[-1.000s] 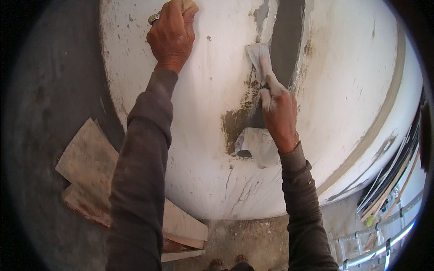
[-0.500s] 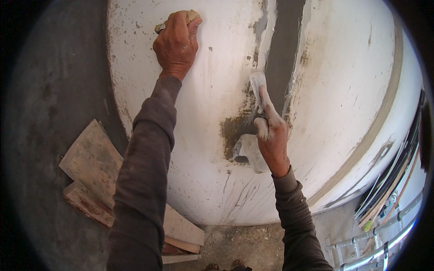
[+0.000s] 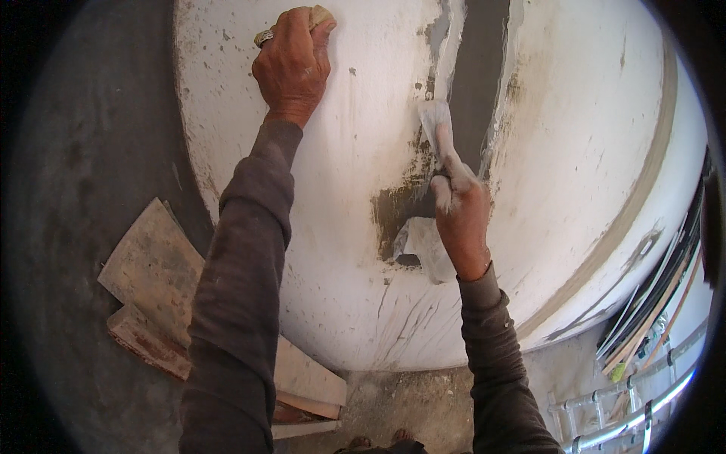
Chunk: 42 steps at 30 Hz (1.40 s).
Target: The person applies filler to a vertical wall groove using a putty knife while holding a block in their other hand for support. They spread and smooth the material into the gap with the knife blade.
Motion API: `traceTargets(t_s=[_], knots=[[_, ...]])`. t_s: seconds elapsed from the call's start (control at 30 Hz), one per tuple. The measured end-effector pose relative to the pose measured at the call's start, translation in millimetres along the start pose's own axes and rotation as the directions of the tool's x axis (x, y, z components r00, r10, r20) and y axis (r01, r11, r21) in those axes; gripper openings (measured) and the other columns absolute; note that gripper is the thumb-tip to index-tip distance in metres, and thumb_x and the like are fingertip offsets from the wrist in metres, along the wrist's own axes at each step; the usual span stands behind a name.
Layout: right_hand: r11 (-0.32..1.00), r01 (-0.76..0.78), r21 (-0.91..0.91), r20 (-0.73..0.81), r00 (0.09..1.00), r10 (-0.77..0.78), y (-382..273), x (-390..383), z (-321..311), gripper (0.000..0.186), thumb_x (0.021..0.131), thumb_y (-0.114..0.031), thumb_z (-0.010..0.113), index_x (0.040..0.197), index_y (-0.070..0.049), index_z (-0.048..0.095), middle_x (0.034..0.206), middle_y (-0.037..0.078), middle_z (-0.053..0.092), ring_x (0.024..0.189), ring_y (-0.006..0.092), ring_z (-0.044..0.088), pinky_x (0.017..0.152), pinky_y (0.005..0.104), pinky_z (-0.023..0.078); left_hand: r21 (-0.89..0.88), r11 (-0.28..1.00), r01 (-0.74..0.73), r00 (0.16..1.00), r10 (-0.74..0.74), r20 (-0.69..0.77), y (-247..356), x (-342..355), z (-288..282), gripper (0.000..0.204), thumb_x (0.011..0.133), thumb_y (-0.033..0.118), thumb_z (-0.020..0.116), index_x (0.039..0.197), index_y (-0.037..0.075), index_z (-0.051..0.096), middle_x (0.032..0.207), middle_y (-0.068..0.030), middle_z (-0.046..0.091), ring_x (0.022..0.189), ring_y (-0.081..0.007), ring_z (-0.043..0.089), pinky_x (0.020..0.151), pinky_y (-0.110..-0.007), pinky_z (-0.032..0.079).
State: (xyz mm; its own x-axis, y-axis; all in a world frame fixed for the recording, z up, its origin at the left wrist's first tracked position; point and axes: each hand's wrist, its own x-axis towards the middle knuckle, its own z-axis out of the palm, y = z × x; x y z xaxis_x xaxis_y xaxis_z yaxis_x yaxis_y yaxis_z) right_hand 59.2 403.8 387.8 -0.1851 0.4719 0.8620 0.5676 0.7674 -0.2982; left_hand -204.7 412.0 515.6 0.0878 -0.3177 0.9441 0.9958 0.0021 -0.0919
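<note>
My left hand is at the upper left of the white plastered wall, its fingers closed round a tan, sponge-like piece. A ring shows on one finger. My right hand grips a crumpled piece of clear plastic film, which hangs out below the palm. Its index finger is stretched along another part of the film, pressed to the wall at the edge of a grey vertical strip. White powder or paste coats these fingers. Next to the hand is a dark bare patch.
Broken boards or slabs lean at the lower left beside a dark grey surface. An aluminium ladder and long strips or pipes are at the lower right. My feet stand on dusty floor.
My right hand has slid a little up the wall along the strip's edge with the film. My left hand appears slightly higher, still holding the tan piece.
</note>
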Motion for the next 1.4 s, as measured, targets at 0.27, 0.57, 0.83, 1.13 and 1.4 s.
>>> traceTargets(t_s=[0.27, 0.57, 0.83, 1.13, 1.4], knots=[[1.0, 0.025, 0.019, -0.001, 1.0, -0.025, 0, 13, -1, 0.074, 0.088, -0.004, 0.064, 0.156, -0.024, 0.043, 0.082, 0.016, 0.062, 0.071, 0.0308, 0.063, 0.067, 0.0421, 0.051, 0.0, 1.0, 0.027, 1.0, -0.027, 0.016, 2, 2, -3, 0.029, 0.101, 0.035, 0.062, 0.113, 0.009, 0.06, 0.095, -0.0085, 0.071, 0.079, -0.0271, 0.072, 0.068, -0.038, 0.057], [0.999, 0.022, -0.028, -0.094, 0.995, -0.024, -12, 12, -4, 0.072, 0.084, 0.002, 0.053, 0.153, -0.017, 0.049, 0.077, 0.019, 0.057, 0.067, 0.0273, 0.058, 0.069, 0.0353, 0.05, 0.004, 1.0, -0.006, 0.999, 0.006, -0.04, 3, 1, 0, 0.027, 0.099, 0.036, 0.064, 0.108, 0.012, 0.057, 0.091, -0.0051, 0.067, 0.072, -0.0231, 0.07, 0.06, -0.034, 0.058], [0.999, -0.002, 0.053, -0.085, 0.996, 0.007, -14, 9, -1, 0.073, 0.083, 0.003, 0.052, 0.153, -0.017, 0.048, 0.074, 0.017, 0.054, 0.063, 0.0224, 0.053, 0.066, 0.0333, 0.049, -0.052, 0.997, 0.056, 0.997, -0.053, 0.057, 4, 2, -5, 0.028, 0.101, 0.035, 0.061, 0.112, 0.008, 0.06, 0.094, -0.0093, 0.07, 0.075, -0.0263, 0.07, 0.063, -0.038, 0.055], [0.999, -0.011, 0.053, -0.029, 1.0, 0.012, -21, 20, -4, 0.072, 0.085, 0.002, 0.054, 0.153, -0.016, 0.046, 0.087, 0.023, 0.064, 0.07, 0.034, 0.061, 0.07, 0.0395, 0.051, -0.009, 0.999, 0.048, 0.997, -0.048, 0.06, 2, 0, -4, 0.029, 0.102, 0.035, 0.06, 0.113, 0.008, 0.06, 0.096, -0.0094, 0.071, 0.077, -0.0256, 0.071, 0.065, -0.036, 0.056], [0.995, 0.066, -0.081, -0.068, 0.995, -0.071, -9, 15, 2, 0.072, 0.09, -0.006, 0.063, 0.157, -0.024, 0.041, 0.086, 0.015, 0.06, 0.071, 0.0286, 0.063, 0.064, 0.0419, 0.049, -0.011, 1.0, 0.016, 1.0, -0.016, 0.016, 3, 2, -5, 0.029, 0.102, 0.034, 0.061, 0.113, 0.008, 0.06, 0.095, -0.0096, 0.07, 0.077, -0.0251, 0.071, 0.065, -0.036, 0.057]])
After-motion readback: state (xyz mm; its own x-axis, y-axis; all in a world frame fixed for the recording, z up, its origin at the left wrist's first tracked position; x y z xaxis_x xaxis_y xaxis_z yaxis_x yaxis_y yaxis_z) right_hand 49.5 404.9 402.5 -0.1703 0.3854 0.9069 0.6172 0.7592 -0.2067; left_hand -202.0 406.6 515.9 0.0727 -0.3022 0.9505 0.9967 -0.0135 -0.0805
